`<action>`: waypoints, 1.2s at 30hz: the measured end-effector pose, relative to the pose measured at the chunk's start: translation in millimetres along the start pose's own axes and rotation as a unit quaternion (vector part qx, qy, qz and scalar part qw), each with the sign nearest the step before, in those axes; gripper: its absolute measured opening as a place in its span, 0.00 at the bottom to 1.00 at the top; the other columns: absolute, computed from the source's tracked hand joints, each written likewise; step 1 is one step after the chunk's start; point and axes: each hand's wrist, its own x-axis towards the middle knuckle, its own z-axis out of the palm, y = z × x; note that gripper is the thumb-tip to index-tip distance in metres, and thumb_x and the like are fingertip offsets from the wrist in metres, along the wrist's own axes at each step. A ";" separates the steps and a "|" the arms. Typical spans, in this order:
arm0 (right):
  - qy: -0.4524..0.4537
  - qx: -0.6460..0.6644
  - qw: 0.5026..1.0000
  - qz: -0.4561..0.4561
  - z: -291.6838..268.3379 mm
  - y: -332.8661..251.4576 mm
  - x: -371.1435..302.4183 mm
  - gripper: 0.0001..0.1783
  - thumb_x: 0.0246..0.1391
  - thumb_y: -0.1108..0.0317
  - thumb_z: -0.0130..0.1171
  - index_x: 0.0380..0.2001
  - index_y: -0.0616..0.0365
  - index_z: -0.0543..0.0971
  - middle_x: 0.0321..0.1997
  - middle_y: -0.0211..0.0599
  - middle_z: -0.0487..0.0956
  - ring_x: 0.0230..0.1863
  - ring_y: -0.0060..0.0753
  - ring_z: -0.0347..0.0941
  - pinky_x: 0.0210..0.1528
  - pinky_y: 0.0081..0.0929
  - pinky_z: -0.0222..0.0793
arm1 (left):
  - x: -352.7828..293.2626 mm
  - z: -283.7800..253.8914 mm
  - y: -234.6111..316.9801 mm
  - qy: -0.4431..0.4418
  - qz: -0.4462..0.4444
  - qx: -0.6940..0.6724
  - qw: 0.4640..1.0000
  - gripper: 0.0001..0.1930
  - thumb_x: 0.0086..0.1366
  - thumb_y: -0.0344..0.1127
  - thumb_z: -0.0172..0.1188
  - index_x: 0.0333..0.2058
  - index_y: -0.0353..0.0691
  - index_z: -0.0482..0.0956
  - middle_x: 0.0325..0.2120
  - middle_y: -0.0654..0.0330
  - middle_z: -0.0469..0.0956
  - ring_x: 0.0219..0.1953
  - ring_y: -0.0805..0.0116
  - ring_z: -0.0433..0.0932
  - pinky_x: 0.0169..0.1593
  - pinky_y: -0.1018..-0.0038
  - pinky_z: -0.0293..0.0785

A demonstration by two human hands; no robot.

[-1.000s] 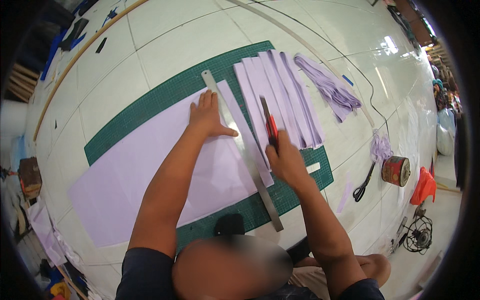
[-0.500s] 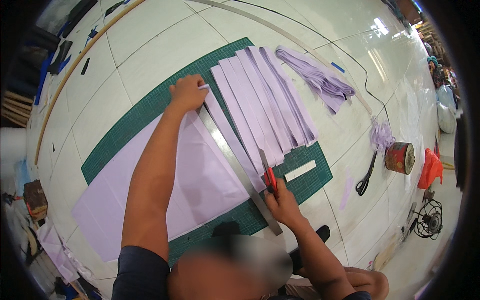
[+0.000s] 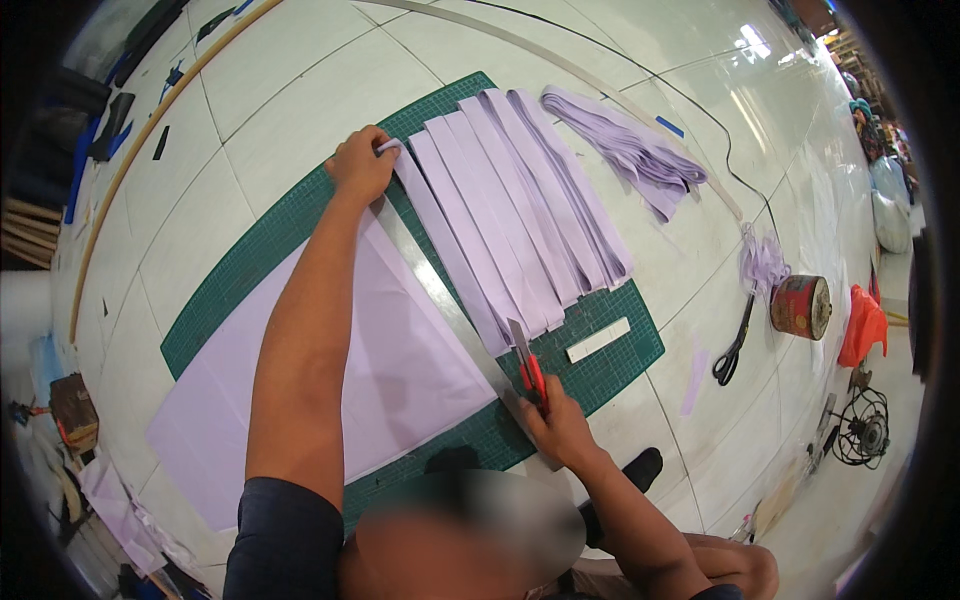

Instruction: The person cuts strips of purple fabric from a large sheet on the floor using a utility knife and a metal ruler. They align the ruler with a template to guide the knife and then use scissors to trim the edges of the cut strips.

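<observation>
My left hand (image 3: 362, 165) is closed on the far end of a narrow lilac fabric strip (image 3: 447, 250), which lies along the left edge of a row of similar folded strips (image 3: 535, 215). A red utility knife (image 3: 533, 380) is gripped in my right hand (image 3: 563, 430), its blade pointing away over the strips' near ends. Right-hand fingers sit beside the near end of a long metal ruler (image 3: 432, 268). The ruler rests along the right edge of a large lilac fabric sheet (image 3: 410, 370), all on a green cutting mat (image 3: 635, 340).
A white flat bar (image 3: 598, 341) lies on the mat. Bundled lilac strips (image 3: 630, 150) are at the far right. Black scissors (image 3: 735, 345), a red tin (image 3: 800, 306), an orange-red bag (image 3: 862, 325) and a small fan (image 3: 860, 425) stand further right. A long wooden strip (image 3: 140, 140) curves along the left.
The narrow strip has shifted right, away from the ruler, up against the other strips. My left hand has moved slightly left and farther away; the knife has come slightly left and nearer.
</observation>
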 end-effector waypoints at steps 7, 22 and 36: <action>0.061 -0.093 0.994 -0.002 15.2 37.9 -23.8 0.24 0.52 0.59 0.71 0.41 0.60 0.70 0.38 0.48 0.75 0.40 0.57 0.75 0.39 0.48 0.71 | -84.4 0.8 -26.7 0.117 0.084 -0.059 0.988 0.26 0.61 0.41 0.65 0.56 0.37 0.73 0.57 0.45 0.71 0.59 0.45 0.70 0.63 0.52 0.65; 0.099 -0.079 0.988 -0.084 51.3 42.9 -30.7 0.21 0.44 0.71 0.68 0.40 0.61 0.70 0.41 0.50 0.73 0.46 0.58 0.71 0.46 0.48 0.71 | -152.5 8.7 -83.9 0.056 0.108 0.065 0.991 0.27 0.72 0.44 0.50 0.65 0.37 0.67 0.69 0.42 0.58 0.73 0.41 0.52 0.74 0.47 0.40; 0.127 -0.034 0.988 -0.080 86.8 50.6 -34.3 0.19 0.44 0.70 0.68 0.36 0.61 0.69 0.38 0.52 0.72 0.42 0.61 0.71 0.43 0.51 0.68 | -154.4 -2.6 -72.8 0.083 0.151 0.058 0.983 0.28 0.68 0.43 0.57 0.63 0.37 0.66 0.68 0.42 0.60 0.72 0.41 0.53 0.73 0.47 0.43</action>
